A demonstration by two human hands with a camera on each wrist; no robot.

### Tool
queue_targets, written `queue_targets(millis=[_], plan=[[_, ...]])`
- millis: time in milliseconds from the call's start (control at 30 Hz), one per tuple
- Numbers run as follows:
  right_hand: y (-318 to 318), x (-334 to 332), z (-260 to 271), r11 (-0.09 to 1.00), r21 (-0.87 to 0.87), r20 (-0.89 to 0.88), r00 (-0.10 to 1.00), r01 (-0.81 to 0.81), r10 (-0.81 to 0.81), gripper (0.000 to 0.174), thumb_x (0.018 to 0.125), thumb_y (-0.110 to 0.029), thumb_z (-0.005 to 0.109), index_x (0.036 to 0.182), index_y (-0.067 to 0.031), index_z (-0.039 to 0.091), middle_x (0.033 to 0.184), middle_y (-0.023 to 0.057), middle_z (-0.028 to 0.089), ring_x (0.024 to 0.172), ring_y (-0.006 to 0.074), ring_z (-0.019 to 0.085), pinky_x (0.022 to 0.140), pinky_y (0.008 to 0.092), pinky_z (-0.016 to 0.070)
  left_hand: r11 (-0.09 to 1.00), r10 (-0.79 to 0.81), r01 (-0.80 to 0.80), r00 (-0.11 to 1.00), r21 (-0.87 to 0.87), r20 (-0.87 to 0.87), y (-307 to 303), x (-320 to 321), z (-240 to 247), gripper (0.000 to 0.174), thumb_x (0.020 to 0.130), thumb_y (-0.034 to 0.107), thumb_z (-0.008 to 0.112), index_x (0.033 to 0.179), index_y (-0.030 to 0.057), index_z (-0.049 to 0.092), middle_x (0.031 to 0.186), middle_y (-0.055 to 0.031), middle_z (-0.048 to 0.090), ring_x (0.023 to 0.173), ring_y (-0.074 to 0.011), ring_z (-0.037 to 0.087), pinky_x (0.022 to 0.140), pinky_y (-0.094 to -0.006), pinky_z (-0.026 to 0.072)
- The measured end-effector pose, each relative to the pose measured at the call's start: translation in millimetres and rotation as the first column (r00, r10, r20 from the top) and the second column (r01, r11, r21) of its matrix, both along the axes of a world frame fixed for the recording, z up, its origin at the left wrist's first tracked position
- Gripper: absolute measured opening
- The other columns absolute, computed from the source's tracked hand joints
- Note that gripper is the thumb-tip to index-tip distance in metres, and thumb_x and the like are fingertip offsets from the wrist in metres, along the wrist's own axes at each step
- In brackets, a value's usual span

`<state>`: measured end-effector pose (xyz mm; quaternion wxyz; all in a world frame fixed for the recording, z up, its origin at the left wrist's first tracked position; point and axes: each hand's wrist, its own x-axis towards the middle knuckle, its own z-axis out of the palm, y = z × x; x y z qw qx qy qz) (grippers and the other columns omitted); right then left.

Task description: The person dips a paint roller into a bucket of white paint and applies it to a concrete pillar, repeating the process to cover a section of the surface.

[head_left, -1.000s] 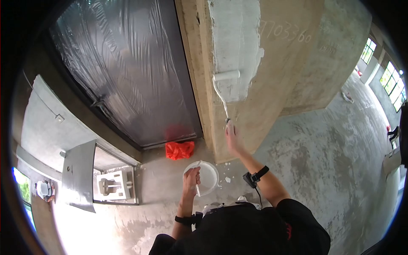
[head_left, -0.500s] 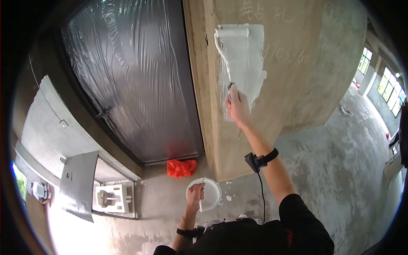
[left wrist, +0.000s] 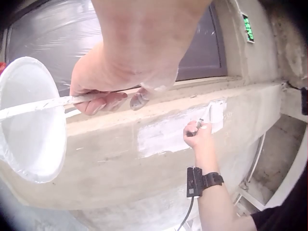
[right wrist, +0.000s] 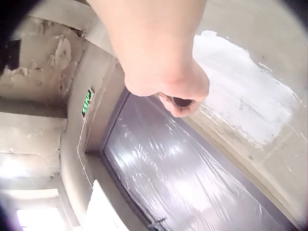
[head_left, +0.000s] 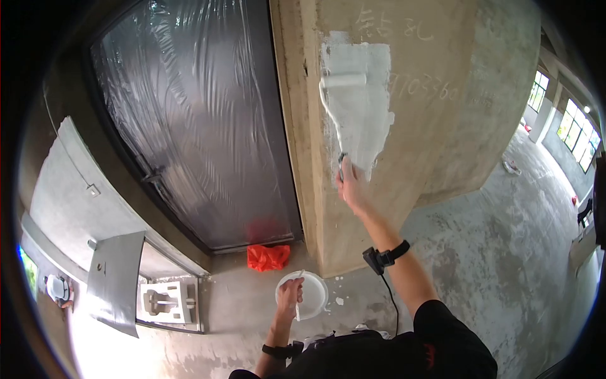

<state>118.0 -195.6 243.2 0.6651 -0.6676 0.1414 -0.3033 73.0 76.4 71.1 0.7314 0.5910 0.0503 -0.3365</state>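
My right hand grips a paint roller by its handle, with the white sleeve against the wall, inside a patch of wet white paint. In the right wrist view the handle's dark round end shows in the curled fingers, while the sleeve is out of sight. Lower down, my left hand holds a white bucket by its white, paint-smeared handle, which crosses over the mouth. White smears mark the left fingertips.
A door under plastic film stands left of the painted wall. A red bag lies at its foot. White splashes dot the floor by the bucket. A cabinet with its panel swung out is further left. A cable hangs from my right wrist.
The roller went up the wall to the patch's top edge, then came partway back down. My right hand moved with it. The left hand still holds the bucket; the head view shifted slightly.
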Motion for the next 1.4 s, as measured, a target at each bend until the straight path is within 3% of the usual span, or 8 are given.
queue_targets(millis=[100, 300, 433, 533, 667, 900, 967, 1400], plan=[[0, -6, -66, 0.982, 0.181, -0.025, 0.998, -0.059, 0.064, 0.051, 0.092, -0.059, 0.037, 0.068, -0.0147, 0.04, 0.049, -0.0057, 0.036, 0.038, 0.0051, 0.03, 0.035, 0.0227, 0.0224, 1.0, -0.008, 0.008, 1.0, -0.01, -0.003, -1, -1, 0, 0.019, 0.083, 0.017, 0.06, 0.071, 0.009, 0.049, 0.056, 0.0055, 0.036, 0.044, -0.0049, 0.033, 0.04, -0.0224, 0.0266], [20, -38, -134, 0.966, 0.243, -0.102, 0.988, -0.089, 0.116, 0.046, 0.096, -0.051, 0.038, 0.067, -0.0153, 0.037, 0.059, -0.0063, 0.031, 0.052, 0.0053, 0.029, 0.046, 0.0244, 0.0244, 1.0, -0.005, 0.005, 1.0, 0.006, -0.001, -4, -1, -4, 0.017, 0.083, 0.017, 0.061, 0.072, 0.0082, 0.051, 0.056, 0.0055, 0.036, 0.045, -0.0047, 0.033, 0.04, -0.0224, 0.0272], [23, -55, -176, 0.989, 0.141, -0.102, 0.993, -0.044, 0.059, 0.051, 0.092, -0.061, 0.036, 0.068, -0.016, 0.039, 0.051, -0.0053, 0.036, 0.041, 0.0063, 0.031, 0.038, 0.0239, 0.0247, 1.0, 0.022, -0.022, 0.999, -0.004, -0.023, -5, -5, -5, 0.016, 0.083, 0.018, 0.061, 0.075, 0.0075, 0.053, 0.057, 0.0056, 0.037, 0.045, -0.0045, 0.034, 0.04, -0.022, 0.0277], [19, -68, -213, 0.984, 0.174, -0.187, 0.981, -0.028, 0.061, 0.047, 0.093, -0.056, 0.039, 0.068, -0.0154, 0.039, 0.055, -0.0058, 0.034, 0.046, 0.0058, 0.031, 0.043, 0.0232, 0.0256, 0.999, 0.043, -0.044, 0.998, -0.018, -0.046, -7, -7, -9, 0.015, 0.083, 0.018, 0.061, 0.076, 0.0073, 0.053, 0.058, 0.0056, 0.039, 0.046, -0.0043, 0.034, 0.04, -0.0214, 0.0275], [14, -83, -247, 0.957, 0.266, -0.039, 0.993, 0.118, -0.111, 0.039, 0.097, -0.042, 0.044, 0.069, -0.0148, 0.04, 0.062, -0.0069, 0.034, 0.056, 0.0041, 0.031, 0.049, 0.0225, 0.0242, 0.998, 0.063, -0.062, 0.997, 0.023, -0.042, -6, -13, -5, 0.015, 0.083, 0.018, 0.061, 0.076, 0.0076, 0.054, 0.059, 0.0057, 0.039, 0.046, -0.0038, 0.034, 0.04, -0.0208, 0.0268], [-25, -70, -231, 0.925, 0.342, 0.127, 0.967, 0.168, -0.222, 0.036, 0.097, -0.041, 0.047, 0.07, -0.0173, 0.038, 0.064, -0.0081, 0.03, 0.056, 0.0028, 0.026, 0.048, 0.0217, 0.0204, 0.999, 0.032, -0.032, 0.999, 0.005, -0.006, -7, -17, -9, 0.018, 0.082, 0.021, 0.062, 0.074, 0.0087, 0.052, 0.056, 0.0073, 0.035, 0.046, -0.0031, 0.031, 0.041, -0.0211, 0.0252], [-44, -62, -228, 0.966, 0.231, 0.149, 0.977, 0.118, -0.155, 0.038, 0.096, -0.045, 0.045, 0.07, -0.0172, 0.039, 0.062, -0.0083, 0.03, 0.053, 0.0027, 0.026, 0.045, 0.0214, 0.0204, 0.999, 0.045, -0.045, 0.999, 0.0, 0.023, -6, -18, -12, 0.02, 0.082, 0.022, 0.062, 0.074, 0.0082, 0.051, 0.056, 0.0079, 0.033, 0.046, -0.0032, 0.029, 0.041, -0.0218, 0.0234], [-85, -44, -11, 0.964, 0.263, 0.051, 0.999, -0.032, 0.02, 0.049, 0.093, -0.054, 0.041, 0.068, -0.0127, 0.044, 0.05, -0.0043, 0.037, 0.037, 0.0068, 0.033, 0.035, 0.0236, 0.0264, 0.997, 0.074, -0.074, 0.997, 0.011, 0.019, -19, -27, -1, 0.023, 0.081, 0.023, 0.063, 0.074, 0.0063, 0.05, 0.057, 0.0057, 0.034, 0.045, -0.004, 0.029, 0.041, -0.0218, 0.0243]])
